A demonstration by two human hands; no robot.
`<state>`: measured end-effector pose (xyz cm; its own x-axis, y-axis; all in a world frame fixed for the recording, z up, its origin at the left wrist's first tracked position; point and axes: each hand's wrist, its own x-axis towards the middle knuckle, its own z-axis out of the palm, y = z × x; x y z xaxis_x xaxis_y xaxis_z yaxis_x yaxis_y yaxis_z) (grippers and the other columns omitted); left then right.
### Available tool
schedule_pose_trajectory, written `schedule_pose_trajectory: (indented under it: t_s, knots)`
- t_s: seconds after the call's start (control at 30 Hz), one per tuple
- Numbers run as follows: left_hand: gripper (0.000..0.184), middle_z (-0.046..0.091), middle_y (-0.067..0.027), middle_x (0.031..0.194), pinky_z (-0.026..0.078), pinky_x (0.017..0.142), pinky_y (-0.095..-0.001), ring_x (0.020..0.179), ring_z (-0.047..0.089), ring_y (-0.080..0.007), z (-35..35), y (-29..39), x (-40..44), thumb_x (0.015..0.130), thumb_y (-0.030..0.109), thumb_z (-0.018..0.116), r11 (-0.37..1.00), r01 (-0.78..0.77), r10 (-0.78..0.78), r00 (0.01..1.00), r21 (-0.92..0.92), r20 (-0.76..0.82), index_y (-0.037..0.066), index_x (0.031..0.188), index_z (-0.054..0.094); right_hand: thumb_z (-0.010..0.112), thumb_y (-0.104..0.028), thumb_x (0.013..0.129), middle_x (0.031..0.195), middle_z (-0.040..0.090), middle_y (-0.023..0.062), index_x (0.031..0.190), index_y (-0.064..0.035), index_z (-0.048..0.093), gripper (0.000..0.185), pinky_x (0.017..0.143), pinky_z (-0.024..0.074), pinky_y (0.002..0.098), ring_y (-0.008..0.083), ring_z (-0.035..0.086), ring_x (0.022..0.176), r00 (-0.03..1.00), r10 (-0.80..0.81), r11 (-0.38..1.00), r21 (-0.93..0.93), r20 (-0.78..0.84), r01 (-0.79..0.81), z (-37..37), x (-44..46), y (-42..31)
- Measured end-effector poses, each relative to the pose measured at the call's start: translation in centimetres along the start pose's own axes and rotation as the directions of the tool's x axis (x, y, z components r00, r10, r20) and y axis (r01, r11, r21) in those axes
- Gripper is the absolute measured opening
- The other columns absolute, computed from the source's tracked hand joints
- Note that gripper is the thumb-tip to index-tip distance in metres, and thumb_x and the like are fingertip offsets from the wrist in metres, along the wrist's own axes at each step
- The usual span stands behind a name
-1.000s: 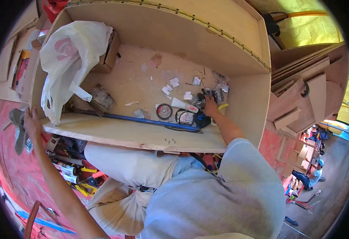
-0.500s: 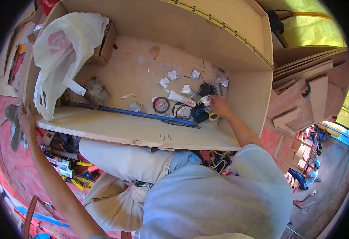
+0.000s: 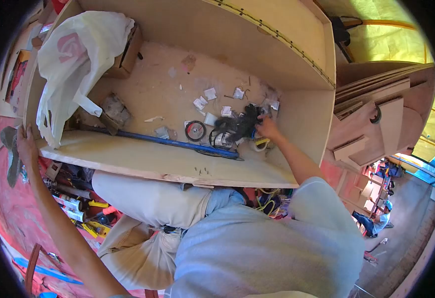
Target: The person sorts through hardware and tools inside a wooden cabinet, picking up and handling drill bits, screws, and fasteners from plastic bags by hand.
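Observation:
My right hand (image 3: 267, 128) is closed on a dark, fuzzy-looking bundle (image 3: 242, 123) inside the wooden box (image 3: 177, 171), near its right end. A yellowish tape roll (image 3: 261, 143) lies just below that hand. To the left of the bundle are a round disc (image 3: 195, 130), a partly covered white tube (image 3: 210, 118) and several small white packets (image 3: 210, 93). A blue bar (image 3: 173, 143) runs along the box's near wall. My left hand (image 3: 27, 145) grips the box's left front corner, beside a grey cloth-like item (image 3: 10, 156).
A white plastic bag (image 3: 78, 54) hangs over a cardboard box (image 3: 128, 57) at the left. Tools, including a yellow one (image 3: 95, 228), lie below the wooden box. Wood panels (image 3: 391, 124) are stacked at right. Another person (image 3: 376, 221) sits in the far right background.
My right hand has lifted the dark bundle, which now spreads over the tube and nearby items. Half a second ago a shiny roll was at its fingers. The view has shifted slightly.

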<state>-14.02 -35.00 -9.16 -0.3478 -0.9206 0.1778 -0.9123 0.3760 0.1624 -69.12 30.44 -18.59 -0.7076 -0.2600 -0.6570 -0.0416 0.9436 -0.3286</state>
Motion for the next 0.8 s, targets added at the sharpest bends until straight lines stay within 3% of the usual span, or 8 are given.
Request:
schedule_pose_trajectory:
  t_s: [0.03,0.13,0.23,0.3,0.37,0.5,0.6,0.8]
  knots:
    - [0.050,0.053,-0.0218,0.124,0.039,0.095,-0.0402,0.115,0.050,-0.0360,0.8,-0.9,0.1,0.092,0.036,0.048,0.999,-0.020,0.020,1.000,0.028,-0.008,0.001,0.128,0.048,0.064,-0.017,0.079,0.072,0.060,0.0114,0.087,-0.0022,0.061,0.017,0.058,0.0495,0.0381,0.0216,0.061,0.064,0.978,0.207,0.975,-0.090,0.039,-0.203,-0.4,0.0,-1.0]
    - [0.050,0.054,-0.0201,0.124,0.039,0.095,-0.0404,0.115,0.051,-0.0358,0.3,-0.7,-0.2,0.092,0.036,0.048,0.998,0.014,-0.013,1.000,-0.054,0.023,0.002,0.128,0.048,0.067,-0.021,0.074,0.063,0.061,0.0113,0.079,-0.0018,0.064,0.020,0.058,0.0504,0.0372,0.0204,0.063,0.066,0.971,0.159,0.960,-0.258,0.176,-0.111,2.8,2.8,1.9]
    - [0.050,0.054,-0.0180,0.125,0.039,0.096,-0.0409,0.114,0.052,-0.0359,-2.2,2.6,-1.0,0.091,0.037,0.048,0.989,0.115,-0.106,0.989,-0.091,0.099,0.005,0.129,0.048,0.068,-0.023,0.073,0.065,0.063,0.0131,0.076,0.0003,0.067,0.024,0.062,0.0511,0.0340,0.0194,0.065,0.071,0.876,-0.463,0.492,-0.784,0.133,0.379,2.5,4.7,4.8]
    - [0.049,0.054,-0.0182,0.125,0.039,0.095,-0.0412,0.113,0.053,-0.0362,-1.6,2.8,-1.0,0.091,0.037,0.048,0.991,0.101,-0.098,0.994,-0.092,0.037,0.006,0.129,0.048,0.069,-0.023,0.073,0.072,0.065,0.0145,0.086,0.0043,0.066,0.030,0.062,0.0507,0.0355,0.0222,0.064,0.070,0.920,-0.319,0.771,-0.502,0.228,0.392,-4.6,0.4,-4.3]
    - [0.049,0.053,-0.0186,0.125,0.039,0.095,-0.0411,0.113,0.052,-0.0364,-1.1,2.7,-1.2,0.091,0.037,0.048,0.994,0.097,-0.096,0.995,-0.048,0.009,0.005,0.128,0.049,0.068,-0.019,0.074,0.084,0.065,0.0106,0.100,0.0021,0.063,0.034,0.064,0.0496,0.0343,0.0198,0.060,0.069,0.830,-0.464,0.766,-0.332,0.308,0.551,-10.6,-1.3,-10.0]
    - [0.048,0.052,-0.0195,0.126,0.040,0.095,-0.0415,0.113,0.052,-0.0372,0.8,0.6,-0.8,0.091,0.037,0.048,0.998,0.036,-0.032,0.996,0.047,-0.086,0.005,0.127,0.050,0.065,-0.017,0.074,0.096,0.063,0.0081,0.108,-0.0013,0.060,0.038,0.075,0.0483,0.0314,0.0167,0.059,0.085,0.913,-0.256,0.961,-0.017,0.318,0.275,-14.8,-5.8,-20.7]
    - [0.046,0.055,-0.0209,0.120,0.041,0.094,-0.0433,0.111,0.053,-0.0381,-2.2,4.8,-2.3,0.090,0.035,0.050,0.995,0.097,-0.098,0.994,-0.018,-0.049,0.003,0.124,0.051,0.062,-0.018,0.074,0.107,0.062,0.0095,0.111,-0.0004,0.058,0.041,0.080,0.0481,0.0357,0.0201,0.059,0.096,0.725,-0.548,0.836,0.252,0.417,0.487,-14.3,-3.4,-24.7]
    - [0.038,0.059,-0.0228,0.110,0.044,0.088,-0.0461,0.104,0.056,-0.0395,-4.6,8.5,-3.2,0.086,0.024,0.054,0.958,0.237,-0.246,0.969,-0.162,-0.036,0.009,0.121,0.054,0.056,-0.019,0.079,0.115,0.059,0.0140,0.125,0.0037,0.046,0.053,0.095,0.0441,0.0381,0.0239,0.058,0.105,0.499,-0.849,0.371,0.870,0.175,0.324,-9.9,-9.0,-35.6]
